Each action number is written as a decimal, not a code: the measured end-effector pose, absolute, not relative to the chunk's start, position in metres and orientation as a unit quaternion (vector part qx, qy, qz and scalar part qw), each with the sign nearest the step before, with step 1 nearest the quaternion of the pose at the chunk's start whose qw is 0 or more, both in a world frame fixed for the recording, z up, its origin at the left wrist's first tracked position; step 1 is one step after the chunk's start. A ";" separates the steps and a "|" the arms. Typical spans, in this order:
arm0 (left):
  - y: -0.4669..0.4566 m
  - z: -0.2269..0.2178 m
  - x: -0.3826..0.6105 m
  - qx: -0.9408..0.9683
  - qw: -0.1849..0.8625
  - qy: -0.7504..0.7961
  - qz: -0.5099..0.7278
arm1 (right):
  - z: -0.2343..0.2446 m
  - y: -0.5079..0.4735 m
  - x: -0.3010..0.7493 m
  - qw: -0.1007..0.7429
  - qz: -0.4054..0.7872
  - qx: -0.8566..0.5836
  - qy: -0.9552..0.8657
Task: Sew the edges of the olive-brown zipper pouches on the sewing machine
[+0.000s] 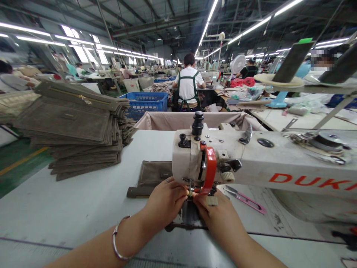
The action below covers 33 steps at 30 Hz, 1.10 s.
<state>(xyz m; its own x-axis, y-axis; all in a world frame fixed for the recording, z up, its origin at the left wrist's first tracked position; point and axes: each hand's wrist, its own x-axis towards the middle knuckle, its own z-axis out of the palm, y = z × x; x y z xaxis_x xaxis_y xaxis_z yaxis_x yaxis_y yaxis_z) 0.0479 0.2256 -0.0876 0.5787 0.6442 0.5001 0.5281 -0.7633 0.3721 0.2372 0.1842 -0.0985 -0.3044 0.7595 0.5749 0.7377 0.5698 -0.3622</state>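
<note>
A white sewing machine [251, 160] with an orange guard [209, 169] stands before me. My left hand [164, 203] is curled at the needle area, fingertips pinched just left of the presser foot, a bangle on its wrist. My right hand [216, 214] is closed right beside it, fingers pressed in under the guard. What the fingers pinch is hidden by the machine head. A taupe fabric piece [152, 175] lies under and behind my left hand, reaching under the machine.
A tall stack of taupe zippered fabric pieces [75, 126] sits at the left of the table. Pink thread snips [245, 200] lie right of the needle. A cloth bin [189, 120] hangs behind the table. A blue crate [146, 102] and a seated person in a green apron [187, 85] are beyond.
</note>
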 end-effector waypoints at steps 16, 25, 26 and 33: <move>0.227 -0.087 0.048 0.878 0.109 0.342 0.316 | -0.099 0.182 0.236 0.353 0.014 -0.487 -0.799; 0.221 -0.087 0.045 0.886 0.127 0.341 0.287 | -0.097 0.178 0.234 0.370 0.023 -0.474 -0.799; 0.221 -0.088 0.046 0.887 0.127 0.344 0.282 | -0.098 0.177 0.234 0.371 0.025 -0.476 -0.797; 0.226 -0.076 0.040 0.901 0.107 0.343 0.242 | -0.102 0.180 0.243 0.357 0.042 -0.469 -0.807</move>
